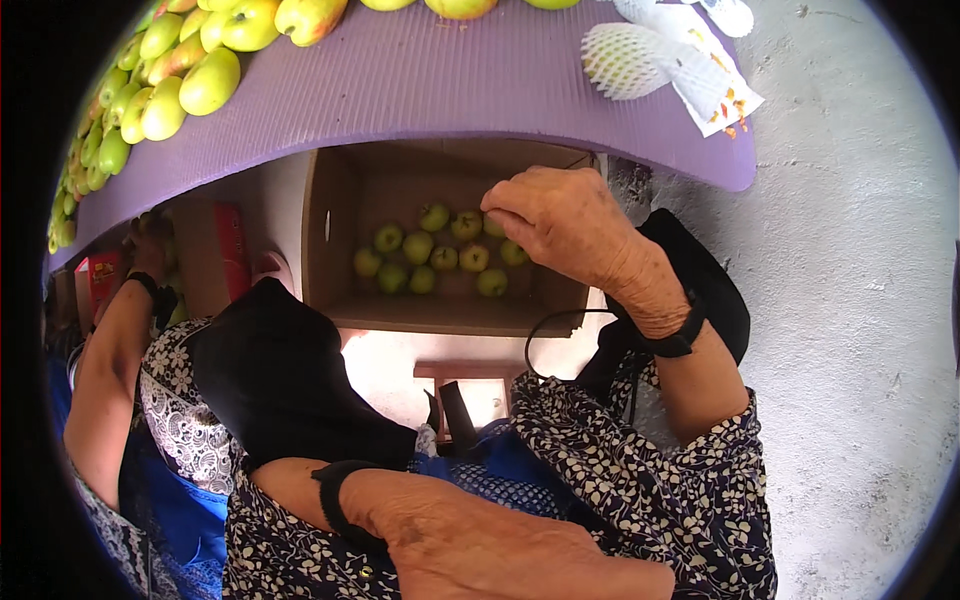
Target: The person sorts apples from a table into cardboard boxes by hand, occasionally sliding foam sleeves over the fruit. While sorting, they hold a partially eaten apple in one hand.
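My right hand (565, 222) is raised over the right side of an open cardboard box (445, 318). Its fingers are curled together, and whatever they may hold is hidden from view. Several green apples (418, 247) lie loose on the bottom of that box, some partly behind the hand. Across my lap, at the lower edge, comes my left hand (490, 545), its back upward. The picture's edge cuts off its fingers, so I cannot see whether it holds anything.
A purple ribbed tabletop (400, 80) carries many green and reddish apples (210, 82) at left. White foam net sleeves (625, 60) and a stained paper (722, 105) lie at its right end. On my left, a co-worker's arm (110, 370) reaches toward red-sided boxes (230, 250). A white wall (850, 300) stands right.
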`<state>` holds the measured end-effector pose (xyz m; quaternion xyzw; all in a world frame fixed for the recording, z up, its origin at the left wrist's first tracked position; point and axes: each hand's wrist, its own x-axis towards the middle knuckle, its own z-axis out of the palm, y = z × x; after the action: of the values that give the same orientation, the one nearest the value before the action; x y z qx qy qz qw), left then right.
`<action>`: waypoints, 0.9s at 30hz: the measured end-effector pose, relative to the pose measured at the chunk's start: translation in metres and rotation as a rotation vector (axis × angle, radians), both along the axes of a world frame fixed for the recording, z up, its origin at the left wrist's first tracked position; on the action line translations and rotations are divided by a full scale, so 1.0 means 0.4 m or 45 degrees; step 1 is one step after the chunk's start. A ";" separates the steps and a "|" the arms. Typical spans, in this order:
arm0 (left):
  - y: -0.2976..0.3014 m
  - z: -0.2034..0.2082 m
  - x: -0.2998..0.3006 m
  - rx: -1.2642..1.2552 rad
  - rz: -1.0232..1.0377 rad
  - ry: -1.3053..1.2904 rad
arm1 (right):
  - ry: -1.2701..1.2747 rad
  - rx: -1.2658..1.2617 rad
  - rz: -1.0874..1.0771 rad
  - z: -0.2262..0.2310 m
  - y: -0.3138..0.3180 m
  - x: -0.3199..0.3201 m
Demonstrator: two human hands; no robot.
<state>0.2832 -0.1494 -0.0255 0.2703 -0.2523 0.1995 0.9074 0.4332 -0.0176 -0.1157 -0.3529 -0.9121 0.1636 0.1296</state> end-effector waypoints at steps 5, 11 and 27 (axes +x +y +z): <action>0.026 -0.022 -0.029 0.025 0.221 0.018 | -0.061 0.029 0.052 -0.021 -0.004 -0.003; 0.128 -0.026 -0.155 0.128 0.388 0.016 | -0.097 -0.028 0.073 -0.044 -0.015 -0.028; 0.026 -0.064 -0.105 0.275 0.615 0.079 | -0.487 -0.412 0.066 -0.229 -0.013 -0.013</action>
<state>0.2411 -0.1391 -0.0512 0.4239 -0.1726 0.3739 0.8067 0.4279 -0.0229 -0.2072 -0.3702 -0.8907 0.2409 -0.1077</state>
